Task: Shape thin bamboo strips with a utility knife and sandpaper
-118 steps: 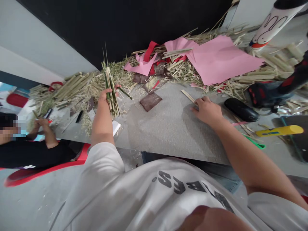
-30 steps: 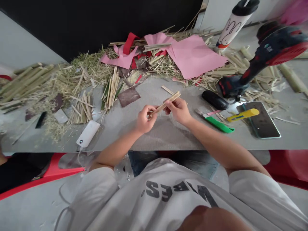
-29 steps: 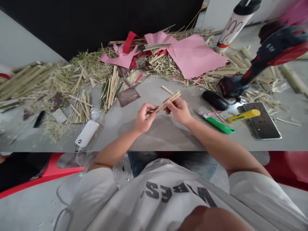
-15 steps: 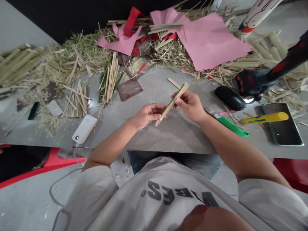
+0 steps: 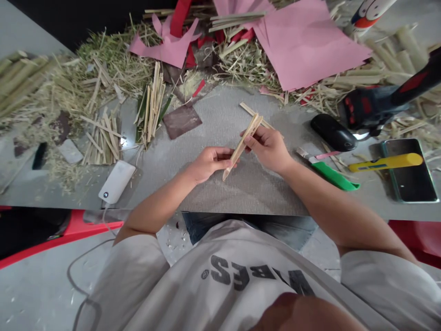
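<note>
- I am holding a pale bamboo strip (image 5: pixel 244 146) in both hands above the bare grey table (image 5: pixel 241 193), just right of the brown sandpaper square (image 5: pixel 182 121).
- My right hand (image 5: pixel 270 148) is closing finger and thumb around the strip's upper half; my left hand (image 5: pixel 206 163) is pinching it near the pointed lower end.
- Judging by the pose, I am checking the strip's edge and straightness; the next move calls for turning it while gripping firmly.
- Beyond the sandpaper square, split bamboo sticks (image 5: pixel 150 110) are lying in a bundle; well to its right, a green utility knife (image 5: pixel 332 174) and a yellow cutter (image 5: pixel 385 162) are waiting.
</note>
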Motion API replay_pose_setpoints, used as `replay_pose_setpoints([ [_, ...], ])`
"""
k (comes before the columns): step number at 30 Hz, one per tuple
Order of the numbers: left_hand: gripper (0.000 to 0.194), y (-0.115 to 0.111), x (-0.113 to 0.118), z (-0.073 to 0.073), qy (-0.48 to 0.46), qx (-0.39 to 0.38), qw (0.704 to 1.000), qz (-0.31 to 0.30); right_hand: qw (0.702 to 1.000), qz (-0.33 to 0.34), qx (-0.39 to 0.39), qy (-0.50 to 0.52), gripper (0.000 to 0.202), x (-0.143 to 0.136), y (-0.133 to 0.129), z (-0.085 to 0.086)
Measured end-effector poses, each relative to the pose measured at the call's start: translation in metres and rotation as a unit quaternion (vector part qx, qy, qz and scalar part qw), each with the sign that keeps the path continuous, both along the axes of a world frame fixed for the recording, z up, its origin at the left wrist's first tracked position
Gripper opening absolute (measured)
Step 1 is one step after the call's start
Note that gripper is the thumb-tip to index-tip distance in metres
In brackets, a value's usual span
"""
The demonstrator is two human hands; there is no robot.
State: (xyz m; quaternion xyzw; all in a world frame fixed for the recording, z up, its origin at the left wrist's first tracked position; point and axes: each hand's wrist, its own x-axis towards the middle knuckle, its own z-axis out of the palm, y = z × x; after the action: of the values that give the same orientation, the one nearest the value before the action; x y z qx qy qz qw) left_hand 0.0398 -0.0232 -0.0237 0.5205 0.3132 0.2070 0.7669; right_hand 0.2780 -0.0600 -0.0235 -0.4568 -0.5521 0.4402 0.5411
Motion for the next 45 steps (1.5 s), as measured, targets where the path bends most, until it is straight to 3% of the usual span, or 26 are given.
replay_pose_setpoints([
  [6,0.049,-0.001,0.002,-0.002,0.011,0.006,0.999,0.032,0.998,-0.013,0.002,-0.061,0.045,0.000,-0.004,0.001],
  [10,0.035,-0.008,0.003,0.012,0.063,0.162,0.985,0.006,0.988,-0.041,0.028,-0.144,0.033,-0.005,-0.012,0.008],
  [12,0.026,-0.014,0.006,0.018,0.100,0.259,0.960,0.015,0.983,-0.041,0.035,-0.177,0.029,-0.009,-0.018,0.013],
  [14,0.030,-0.020,0.008,0.021,0.133,0.334,0.932,0.049,0.977,-0.038,0.028,-0.208,0.031,-0.013,-0.023,0.018],
  [19,0.037,-0.025,0.014,0.016,0.146,0.415,0.890,0.123,0.977,-0.010,-0.019,-0.210,0.050,-0.019,-0.028,0.024],
  [23,0.039,-0.024,0.014,0.012,0.149,0.412,0.888,0.139,0.981,-0.006,-0.039,-0.189,0.052,-0.020,-0.028,0.026],
  [30,0.042,-0.017,0.011,0.010,0.151,0.360,0.897,0.208,0.984,-0.083,-0.069,-0.139,0.048,-0.023,-0.025,0.019],
  [37,0.035,0.008,0.006,0.004,0.094,0.259,0.903,0.329,0.984,-0.140,-0.073,-0.088,0.054,-0.020,-0.016,0.006],
  [45,0.026,0.015,0.024,-0.008,-0.049,0.128,0.877,0.461,0.972,-0.228,0.018,-0.045,0.063,-0.042,-0.024,0.003],
])
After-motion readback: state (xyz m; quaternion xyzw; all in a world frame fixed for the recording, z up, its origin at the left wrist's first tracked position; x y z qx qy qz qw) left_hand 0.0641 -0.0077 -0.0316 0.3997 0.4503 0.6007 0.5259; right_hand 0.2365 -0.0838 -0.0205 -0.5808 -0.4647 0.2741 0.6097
